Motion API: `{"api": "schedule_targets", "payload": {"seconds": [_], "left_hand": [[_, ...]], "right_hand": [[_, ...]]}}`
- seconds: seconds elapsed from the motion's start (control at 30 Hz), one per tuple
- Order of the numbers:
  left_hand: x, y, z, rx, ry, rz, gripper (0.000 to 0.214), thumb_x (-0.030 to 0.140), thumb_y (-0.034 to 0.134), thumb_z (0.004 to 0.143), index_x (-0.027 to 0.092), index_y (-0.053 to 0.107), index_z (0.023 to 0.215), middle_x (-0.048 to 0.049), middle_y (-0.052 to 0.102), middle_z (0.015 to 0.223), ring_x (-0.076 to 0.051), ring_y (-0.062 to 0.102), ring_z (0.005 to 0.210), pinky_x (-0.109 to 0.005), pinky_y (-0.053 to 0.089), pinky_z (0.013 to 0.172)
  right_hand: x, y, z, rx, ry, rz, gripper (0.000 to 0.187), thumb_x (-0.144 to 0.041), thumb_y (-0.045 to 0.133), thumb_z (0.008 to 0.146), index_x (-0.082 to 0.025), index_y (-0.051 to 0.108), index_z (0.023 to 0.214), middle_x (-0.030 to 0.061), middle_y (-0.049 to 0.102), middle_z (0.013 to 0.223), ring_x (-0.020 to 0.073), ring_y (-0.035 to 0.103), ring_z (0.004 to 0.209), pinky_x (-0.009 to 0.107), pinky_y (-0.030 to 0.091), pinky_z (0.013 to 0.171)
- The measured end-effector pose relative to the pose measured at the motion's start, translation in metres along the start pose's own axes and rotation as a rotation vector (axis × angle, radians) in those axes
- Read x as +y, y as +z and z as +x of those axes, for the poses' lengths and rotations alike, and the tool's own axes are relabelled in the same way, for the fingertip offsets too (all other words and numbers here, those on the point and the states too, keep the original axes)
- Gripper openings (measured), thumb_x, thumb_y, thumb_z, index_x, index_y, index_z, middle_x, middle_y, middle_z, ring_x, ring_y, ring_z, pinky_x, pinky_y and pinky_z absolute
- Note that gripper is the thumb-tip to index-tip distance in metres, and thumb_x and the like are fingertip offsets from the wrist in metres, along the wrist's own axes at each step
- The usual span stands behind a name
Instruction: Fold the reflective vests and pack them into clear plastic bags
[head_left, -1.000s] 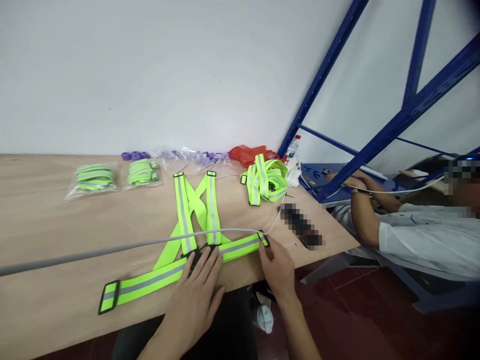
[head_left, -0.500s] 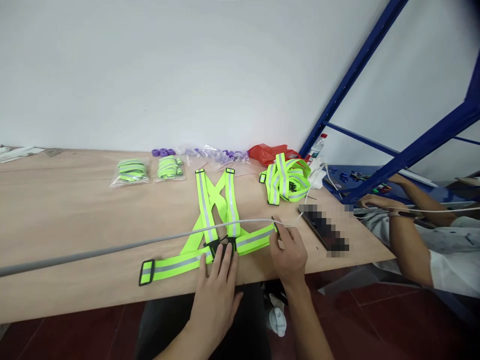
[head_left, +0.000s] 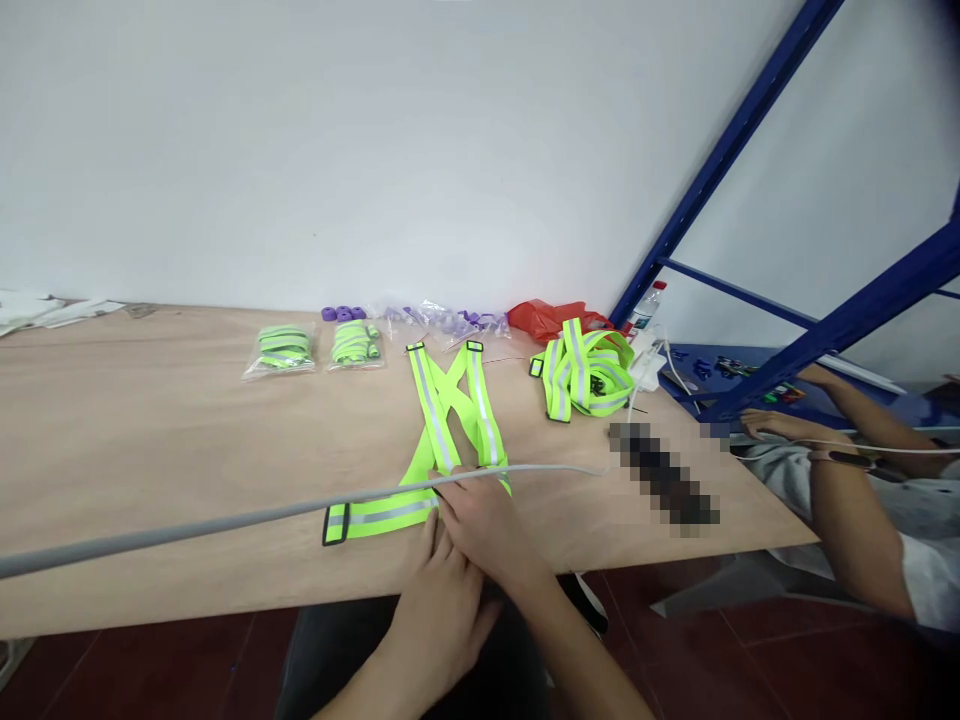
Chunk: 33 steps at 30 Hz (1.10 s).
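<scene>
Both hands, left (head_left: 442, 610) and right (head_left: 484, 520), press flat on the vest (head_left: 442, 440), its crossed straps pointing away across the table (head_left: 150, 450).

The right hand (head_left: 484, 520) has swung the right end of the reflective vest (head_left: 442, 440) leftward over the middle, so it now lies folded beneath both hands, the left hand (head_left: 442, 610) just behind.
</scene>
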<state>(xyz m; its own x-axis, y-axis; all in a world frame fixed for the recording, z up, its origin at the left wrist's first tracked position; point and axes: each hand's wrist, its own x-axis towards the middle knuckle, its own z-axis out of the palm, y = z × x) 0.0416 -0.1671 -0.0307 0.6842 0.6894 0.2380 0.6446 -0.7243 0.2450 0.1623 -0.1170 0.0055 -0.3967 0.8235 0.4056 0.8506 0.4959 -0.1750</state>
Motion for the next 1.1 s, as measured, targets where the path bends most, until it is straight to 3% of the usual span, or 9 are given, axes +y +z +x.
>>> {"api": "schedule_targets", "payload": {"seconds": [0.13,0.23,0.3,0.4,0.5,0.67,0.83,0.97,1.1], "left_hand": [[-0.005,-0.024,-0.017,0.070,-0.043,-0.120,0.047,0.027,0.066,0.090,0.024,0.062,0.136,-0.0089,0.056,0.151,-0.034,0.048,0.142,-0.056,0.041,0.118],[-0.017,-0.042,-0.019,0.153,-0.041,-0.301,0.025,0.017,0.054,0.096,0.026,0.071,0.113,-0.0051,0.073,0.124,-0.025,0.066,0.118,-0.043,0.055,0.105],[-0.029,-0.050,-0.014,0.262,-0.070,-0.366,0.025,0.016,0.047,0.100,0.024,0.070,0.105,-0.0059,0.075,0.108,-0.021,0.071,0.102,-0.036,0.060,0.092],[-0.048,-0.048,-0.003,0.357,-0.131,-0.308,0.029,0.021,0.048,0.102,0.020,0.063,0.127,-0.0114,0.070,0.126,-0.024,0.068,0.115,-0.038,0.059,0.096],[-0.060,-0.035,0.006,0.273,-0.092,-0.204,0.040,0.024,0.048,0.103,0.018,0.054,0.142,-0.0136,0.064,0.141,-0.028,0.064,0.126,-0.045,0.057,0.102],[-0.067,-0.017,0.007,0.242,-0.054,-0.116,0.032,0.025,0.046,0.105,0.018,0.066,0.129,-0.0132,0.066,0.139,-0.031,0.067,0.120,-0.050,0.056,0.103],[-0.065,-0.018,0.008,0.236,-0.106,-0.201,0.024,0.027,0.055,0.102,0.018,0.068,0.121,-0.0135,0.069,0.130,-0.031,0.068,0.114,-0.050,0.058,0.097],[-0.064,-0.021,0.011,0.207,-0.151,-0.251,0.016,0.025,0.061,0.098,0.021,0.067,0.113,-0.0129,0.069,0.124,-0.032,0.068,0.110,-0.050,0.059,0.093],[-0.067,-0.023,0.010,0.183,-0.148,-0.258,0.016,0.024,0.059,0.098,0.020,0.066,0.111,-0.0134,0.068,0.125,-0.032,0.068,0.110,-0.049,0.059,0.093]], "right_hand": [[0.007,0.004,-0.009,0.005,-0.020,0.004,0.024,-0.018,0.062,0.096,-0.020,0.069,0.119,0.0053,0.072,0.092,0.0233,0.068,0.087,0.038,0.051,0.082],[0.008,0.004,-0.016,-0.009,-0.047,0.025,0.025,-0.025,0.062,0.098,-0.018,0.068,0.122,0.0060,0.072,0.090,0.0239,0.066,0.087,0.038,0.049,0.082],[0.008,0.002,-0.019,-0.027,-0.049,0.054,0.027,-0.022,0.061,0.098,-0.018,0.068,0.123,0.0063,0.072,0.090,0.0241,0.064,0.086,0.038,0.049,0.081],[0.008,-0.002,-0.021,-0.061,-0.030,0.157,0.031,-0.014,0.061,0.094,-0.019,0.068,0.124,0.0058,0.070,0.090,0.0238,0.063,0.087,0.038,0.051,0.081],[0.012,-0.010,-0.026,-0.043,-0.039,0.310,0.033,-0.008,0.054,0.093,-0.022,0.071,0.118,0.0055,0.071,0.096,0.0220,0.064,0.091,0.038,0.053,0.084],[0.041,-0.024,-0.050,0.166,0.039,0.322,0.036,-0.010,0.052,0.094,-0.024,0.069,0.123,0.0097,0.071,0.113,0.0228,0.067,0.107,0.039,0.057,0.093],[0.072,-0.029,-0.066,0.049,0.210,0.200,0.045,-0.015,0.053,0.093,-0.025,0.061,0.136,0.0122,0.064,0.138,0.0282,0.060,0.128,0.048,0.054,0.105],[0.078,-0.023,-0.062,0.009,0.228,0.243,0.042,-0.015,0.050,0.094,-0.023,0.059,0.134,0.0119,0.067,0.135,0.0275,0.063,0.126,0.047,0.054,0.103],[0.079,-0.017,-0.061,0.024,0.172,0.105,0.048,-0.005,0.048,0.086,-0.021,0.063,0.129,0.0122,0.069,0.132,0.0283,0.067,0.117,0.046,0.057,0.096]]}}
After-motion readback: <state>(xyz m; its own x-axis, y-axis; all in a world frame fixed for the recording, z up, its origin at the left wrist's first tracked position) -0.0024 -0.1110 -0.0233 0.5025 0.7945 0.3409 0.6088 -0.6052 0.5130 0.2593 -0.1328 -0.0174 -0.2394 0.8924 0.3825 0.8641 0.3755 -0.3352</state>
